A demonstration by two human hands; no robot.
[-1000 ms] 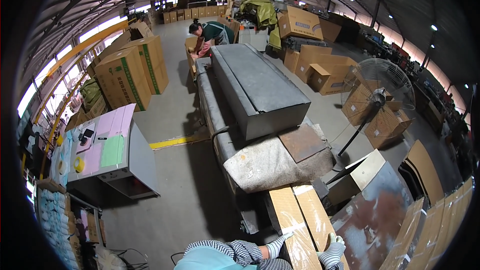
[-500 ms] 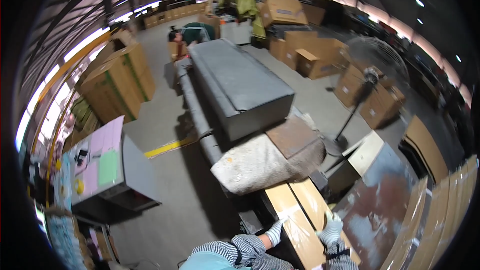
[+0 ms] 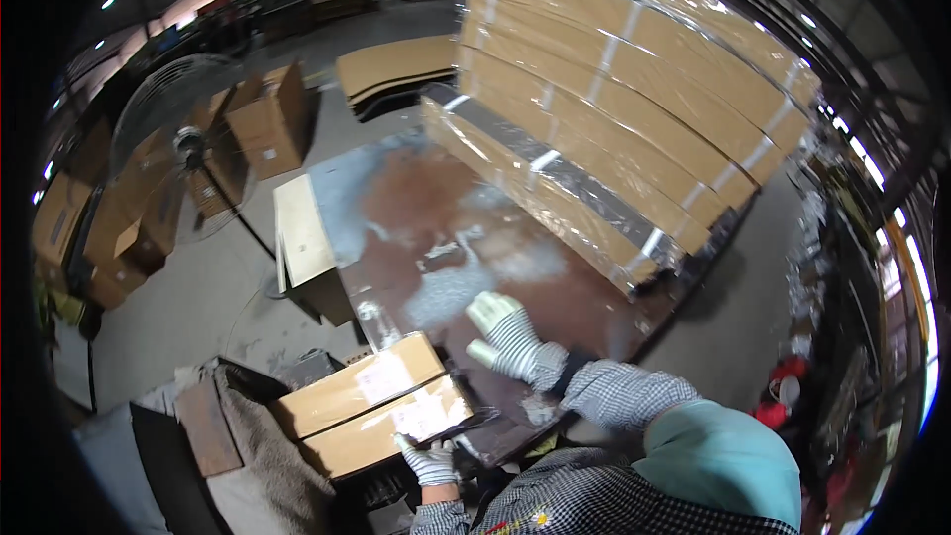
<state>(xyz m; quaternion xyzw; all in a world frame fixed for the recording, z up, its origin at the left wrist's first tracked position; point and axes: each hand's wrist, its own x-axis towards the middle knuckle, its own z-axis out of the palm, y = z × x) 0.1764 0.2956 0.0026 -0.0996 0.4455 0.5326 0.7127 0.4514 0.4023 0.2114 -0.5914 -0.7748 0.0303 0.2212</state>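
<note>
Two long, narrow cardboard boxes (image 3: 362, 443) lie side by side at the lower left, wrapped in clear film with pale labels on top. My left hand (image 3: 429, 463), in a white striped glove, grips the near side edge of the closer box. The fingers' undersides are hidden. My right hand (image 3: 507, 337), gloved alike, hovers with thumb and fingers apart over a worn brown and blue-grey tabletop (image 3: 421, 193); nothing is in it. The boxes' right ends reach the table's near left edge.
A tall stack of film-wrapped cartons (image 3: 634, 69) stands on the table's far right side. Left of the table are a cream panel (image 3: 302, 228) and a pedestal fan (image 3: 188, 144). A machine end covered with grey cloth (image 3: 267, 456) adjoins the boxes.
My view has turned right, from the long grey machine to the table and carton stack. My right hand has left the boxes and moved over the table; my left stays at a box.
</note>
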